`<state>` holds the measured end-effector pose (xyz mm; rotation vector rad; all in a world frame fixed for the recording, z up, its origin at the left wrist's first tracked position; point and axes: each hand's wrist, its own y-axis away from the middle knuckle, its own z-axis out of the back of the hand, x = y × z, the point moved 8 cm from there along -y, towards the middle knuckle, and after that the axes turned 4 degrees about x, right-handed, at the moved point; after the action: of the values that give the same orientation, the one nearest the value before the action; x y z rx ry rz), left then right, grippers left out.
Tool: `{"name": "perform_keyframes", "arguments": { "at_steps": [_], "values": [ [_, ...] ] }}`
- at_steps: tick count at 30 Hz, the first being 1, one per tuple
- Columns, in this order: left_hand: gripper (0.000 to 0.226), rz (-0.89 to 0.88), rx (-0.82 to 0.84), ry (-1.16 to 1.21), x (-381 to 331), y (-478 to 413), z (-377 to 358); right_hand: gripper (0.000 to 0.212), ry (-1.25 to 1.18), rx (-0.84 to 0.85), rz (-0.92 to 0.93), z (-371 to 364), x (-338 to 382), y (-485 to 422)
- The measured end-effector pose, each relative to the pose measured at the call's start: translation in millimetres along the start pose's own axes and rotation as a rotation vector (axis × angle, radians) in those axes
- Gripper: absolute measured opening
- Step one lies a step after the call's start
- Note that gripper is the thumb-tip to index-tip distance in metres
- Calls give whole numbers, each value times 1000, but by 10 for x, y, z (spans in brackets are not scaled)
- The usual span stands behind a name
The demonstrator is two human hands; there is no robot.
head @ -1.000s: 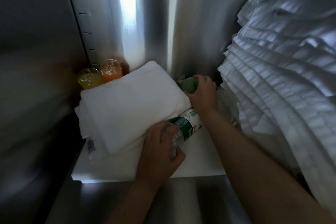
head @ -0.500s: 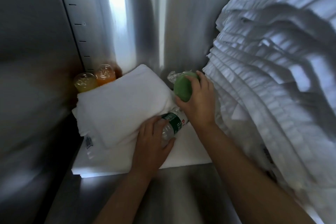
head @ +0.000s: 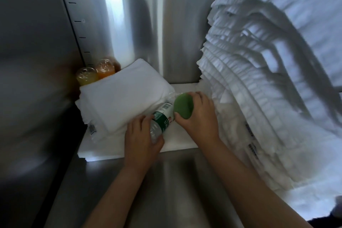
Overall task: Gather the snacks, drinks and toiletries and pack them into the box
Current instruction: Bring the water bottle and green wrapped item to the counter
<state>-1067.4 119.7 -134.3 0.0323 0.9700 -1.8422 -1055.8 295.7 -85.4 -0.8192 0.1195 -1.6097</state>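
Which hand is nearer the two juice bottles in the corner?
Left. The left hand, gripping a water bottle, sits across the folded towel from the juice bottles; the right hand, holding a green object, is farther right by the linen stack.

Green-labelled water bottle (head: 162, 119) lies tilted beside green oval item (head: 183, 106).
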Motion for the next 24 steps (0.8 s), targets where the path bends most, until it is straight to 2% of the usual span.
{"name": "perform_keyframes", "arguments": {
  "at_steps": [4, 7, 9, 15, 20, 24],
  "values": [
    [74, 110, 71, -101, -16, 40, 62, 75, 33, 70, -26, -71, -79, 122],
    [82, 83, 135, -173, -65, 5, 13, 79, 54, 186, -57, -224, -173, 212],
    [87, 47, 154, -152, -106, -57, -35, 79, 45, 204, -84, -261, -242, 244],
    [78, -4, 274, -271, -118, -237, -237, 86, 45, 263, -104, -332, -314, 268],
    [73, 0, 266, -288, -104, -207, -224, 81, 72, 208, -80, -277, -289, 321],
    [70, -13, 249, -201, -92, -74, -111, 81, 49, 160, -34, -196, -195, 482]
  ]
}}
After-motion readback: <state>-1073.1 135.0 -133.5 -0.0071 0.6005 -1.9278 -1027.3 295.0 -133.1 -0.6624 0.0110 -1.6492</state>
